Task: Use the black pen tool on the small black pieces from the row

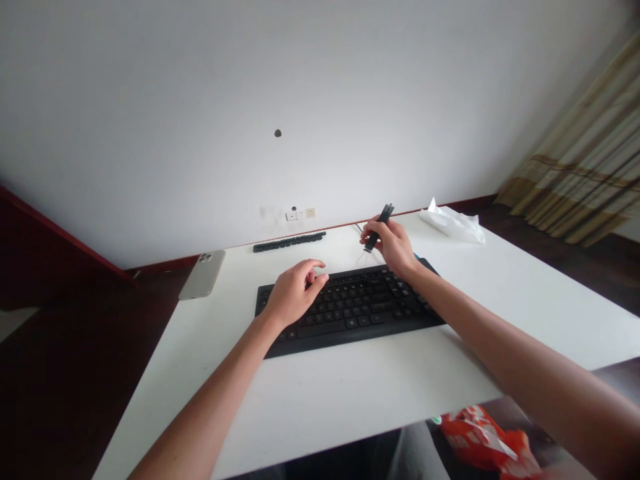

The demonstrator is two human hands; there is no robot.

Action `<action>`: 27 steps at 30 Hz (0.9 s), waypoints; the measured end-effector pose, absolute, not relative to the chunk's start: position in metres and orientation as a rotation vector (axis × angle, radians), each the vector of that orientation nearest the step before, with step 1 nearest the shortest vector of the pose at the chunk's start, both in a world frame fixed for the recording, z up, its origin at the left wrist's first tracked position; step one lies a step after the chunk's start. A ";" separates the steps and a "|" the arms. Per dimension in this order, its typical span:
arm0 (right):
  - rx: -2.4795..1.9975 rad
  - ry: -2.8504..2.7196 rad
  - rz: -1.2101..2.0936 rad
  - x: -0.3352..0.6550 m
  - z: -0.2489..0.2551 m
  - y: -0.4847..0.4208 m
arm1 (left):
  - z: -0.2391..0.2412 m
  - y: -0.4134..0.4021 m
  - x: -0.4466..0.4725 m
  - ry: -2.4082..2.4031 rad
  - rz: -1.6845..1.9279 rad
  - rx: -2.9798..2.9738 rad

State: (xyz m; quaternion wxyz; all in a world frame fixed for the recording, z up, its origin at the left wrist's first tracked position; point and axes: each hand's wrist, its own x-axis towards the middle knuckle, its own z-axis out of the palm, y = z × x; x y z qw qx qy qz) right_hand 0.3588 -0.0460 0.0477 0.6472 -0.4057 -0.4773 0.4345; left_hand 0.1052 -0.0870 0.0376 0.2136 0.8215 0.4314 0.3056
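A black keyboard [350, 310] lies across the middle of a white table [525, 293]. My left hand [295, 290] rests over the keyboard's upper left part, fingers curled with the tips pinched together; whether something small is between them I cannot make out. My right hand [393, 243] hovers above the keyboard's far right edge and grips a slim black tool [379, 227] that ends in thin wire prongs, tilted up and away from me. A row of black keycaps [289, 241] lies in a line near the table's far edge.
A phone [203, 273] lies face down at the table's far left corner. Crumpled white tissue [453, 221] sits at the far right. A red snack bag [483, 443] lies below the table's near edge. A wall with a socket [300, 213] rises behind; curtains [585, 180] hang right.
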 end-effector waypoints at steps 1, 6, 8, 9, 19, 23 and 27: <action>-0.898 -1.032 1.014 0.362 0.048 -0.044 | 0.039 -0.089 0.107 1.196 0.843 2.317; -0.857 -0.944 1.150 0.373 0.047 -0.041 | 0.044 -0.103 0.132 1.155 0.783 2.423; -0.842 -0.943 1.197 0.375 0.048 -0.042 | 0.045 -0.110 0.151 1.133 0.739 2.500; -0.828 -0.936 1.214 0.376 0.048 -0.042 | 0.045 -0.112 0.162 1.125 0.713 2.548; -0.812 -0.932 1.006 0.380 0.050 -0.039 | 0.021 -0.117 0.233 1.208 0.755 2.678; -0.767 -0.953 1.067 0.379 0.053 -0.042 | 0.020 -0.117 0.231 1.244 0.781 2.643; -0.766 -0.886 1.146 0.377 0.062 -0.047 | 0.020 -0.115 0.228 1.282 0.803 2.627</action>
